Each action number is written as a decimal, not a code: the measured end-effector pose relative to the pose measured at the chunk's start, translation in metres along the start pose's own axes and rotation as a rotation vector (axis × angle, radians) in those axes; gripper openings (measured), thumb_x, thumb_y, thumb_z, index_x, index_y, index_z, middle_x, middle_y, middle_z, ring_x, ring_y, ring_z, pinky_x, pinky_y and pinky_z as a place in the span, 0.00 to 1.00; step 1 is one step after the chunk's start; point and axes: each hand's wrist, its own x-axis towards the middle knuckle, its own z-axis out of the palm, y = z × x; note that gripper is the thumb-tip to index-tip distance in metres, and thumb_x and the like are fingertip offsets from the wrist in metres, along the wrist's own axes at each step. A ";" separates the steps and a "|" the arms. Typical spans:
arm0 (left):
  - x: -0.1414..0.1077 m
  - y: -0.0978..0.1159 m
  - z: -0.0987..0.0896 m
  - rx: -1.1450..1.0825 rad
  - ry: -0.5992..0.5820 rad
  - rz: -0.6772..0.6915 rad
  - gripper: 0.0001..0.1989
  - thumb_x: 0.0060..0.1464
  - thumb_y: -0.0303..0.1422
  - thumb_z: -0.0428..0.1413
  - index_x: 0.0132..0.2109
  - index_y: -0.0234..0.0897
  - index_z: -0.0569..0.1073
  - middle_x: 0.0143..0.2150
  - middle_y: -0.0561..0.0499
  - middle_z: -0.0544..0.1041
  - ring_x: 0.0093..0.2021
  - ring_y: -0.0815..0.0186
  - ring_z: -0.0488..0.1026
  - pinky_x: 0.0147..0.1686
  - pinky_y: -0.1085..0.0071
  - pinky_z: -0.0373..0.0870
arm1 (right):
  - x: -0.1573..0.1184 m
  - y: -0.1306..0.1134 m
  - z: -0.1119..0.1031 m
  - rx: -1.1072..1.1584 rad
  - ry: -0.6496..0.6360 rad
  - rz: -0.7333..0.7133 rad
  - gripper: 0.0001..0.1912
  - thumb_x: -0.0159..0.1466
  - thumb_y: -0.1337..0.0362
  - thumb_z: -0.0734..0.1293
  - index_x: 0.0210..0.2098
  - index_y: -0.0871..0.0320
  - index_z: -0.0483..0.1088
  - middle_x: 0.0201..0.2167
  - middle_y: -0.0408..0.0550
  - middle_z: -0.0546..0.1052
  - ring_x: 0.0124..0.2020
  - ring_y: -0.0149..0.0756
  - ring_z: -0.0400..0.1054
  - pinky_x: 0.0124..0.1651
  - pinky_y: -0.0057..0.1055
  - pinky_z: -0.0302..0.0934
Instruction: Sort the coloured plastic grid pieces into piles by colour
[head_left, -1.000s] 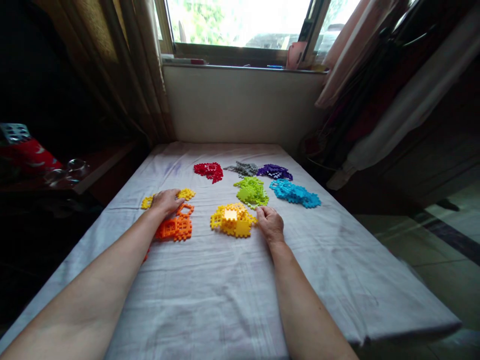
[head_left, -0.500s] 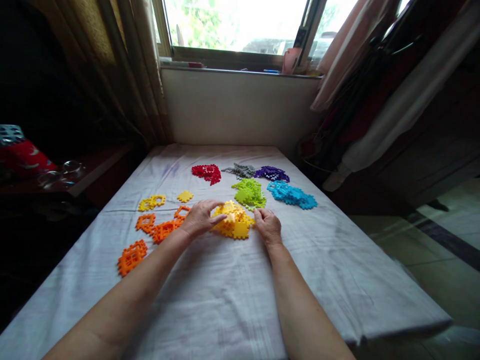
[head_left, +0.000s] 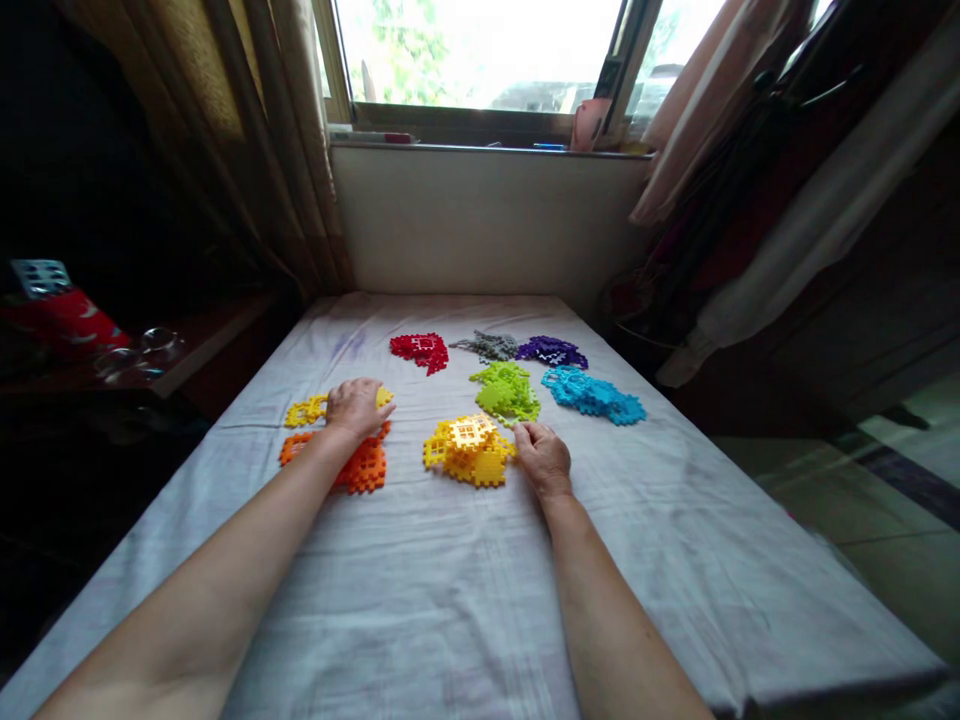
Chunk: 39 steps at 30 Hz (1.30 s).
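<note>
Over the far left part of the cloth, my left hand (head_left: 357,408) reaches across the orange pieces (head_left: 365,467), its fingers at a yellow piece (head_left: 384,396). Some of its fingertips are hidden, so its grip is unclear. More yellow pieces (head_left: 306,411) lie left of it. My right hand (head_left: 541,458) rests closed at the right edge of the yellow pile (head_left: 474,452); whatever it pinches is too small to name. Just beyond is the lime green pile (head_left: 507,391).
Red (head_left: 421,350), grey (head_left: 489,346), purple (head_left: 553,350) and blue (head_left: 594,394) piles lie farther back on the cloth-covered table (head_left: 420,620). A red item (head_left: 79,325) and glasses (head_left: 160,344) sit on a side surface at left. A window is behind.
My left hand has moved left from the yellow pile to the single yellow piece. My right hand stays beside the pile. The whole view has shifted slightly.
</note>
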 end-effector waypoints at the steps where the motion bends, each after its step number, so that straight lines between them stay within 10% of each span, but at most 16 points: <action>1: 0.006 -0.006 0.001 0.015 -0.022 -0.029 0.22 0.54 0.46 0.56 0.52 0.40 0.77 0.55 0.38 0.78 0.56 0.46 0.73 0.54 0.54 0.67 | 0.000 0.000 0.000 0.006 0.000 0.003 0.15 0.66 0.59 0.61 0.35 0.55 0.79 0.38 0.49 0.81 0.40 0.37 0.72 0.42 0.27 0.61; 11: 0.010 -0.008 0.001 -0.041 -0.093 -0.042 0.24 0.56 0.49 0.52 0.54 0.43 0.76 0.52 0.43 0.80 0.51 0.52 0.77 0.49 0.60 0.70 | 0.002 -0.004 -0.003 0.027 -0.001 0.017 0.15 0.66 0.58 0.61 0.32 0.53 0.79 0.34 0.47 0.80 0.36 0.36 0.71 0.38 0.27 0.60; 19: -0.025 0.048 -0.006 -0.412 -0.068 0.462 0.26 0.55 0.51 0.57 0.56 0.46 0.75 0.53 0.50 0.81 0.52 0.59 0.77 0.54 0.65 0.71 | 0.001 -0.004 -0.003 0.006 0.001 0.016 0.15 0.65 0.58 0.61 0.31 0.53 0.78 0.34 0.47 0.80 0.36 0.36 0.71 0.37 0.27 0.59; 29: -0.041 0.068 -0.002 -0.289 -0.067 0.612 0.23 0.56 0.47 0.57 0.55 0.43 0.76 0.54 0.45 0.80 0.55 0.56 0.76 0.57 0.61 0.68 | 0.001 -0.001 -0.004 0.012 -0.017 -0.015 0.16 0.65 0.57 0.61 0.28 0.54 0.77 0.32 0.47 0.80 0.34 0.35 0.70 0.36 0.27 0.58; 33: -0.027 0.037 -0.002 -0.329 -0.048 0.558 0.26 0.58 0.52 0.53 0.57 0.43 0.75 0.61 0.47 0.76 0.60 0.59 0.71 0.61 0.65 0.64 | 0.001 -0.002 -0.005 0.021 -0.035 0.028 0.16 0.65 0.57 0.60 0.32 0.54 0.78 0.36 0.48 0.80 0.37 0.37 0.72 0.38 0.28 0.59; 39: 0.011 -0.069 -0.008 0.090 -0.083 0.119 0.29 0.52 0.47 0.57 0.59 0.44 0.73 0.67 0.42 0.69 0.66 0.49 0.64 0.64 0.55 0.57 | 0.000 -0.002 -0.005 0.004 -0.037 0.011 0.17 0.66 0.56 0.60 0.32 0.55 0.78 0.35 0.49 0.80 0.38 0.37 0.72 0.39 0.27 0.59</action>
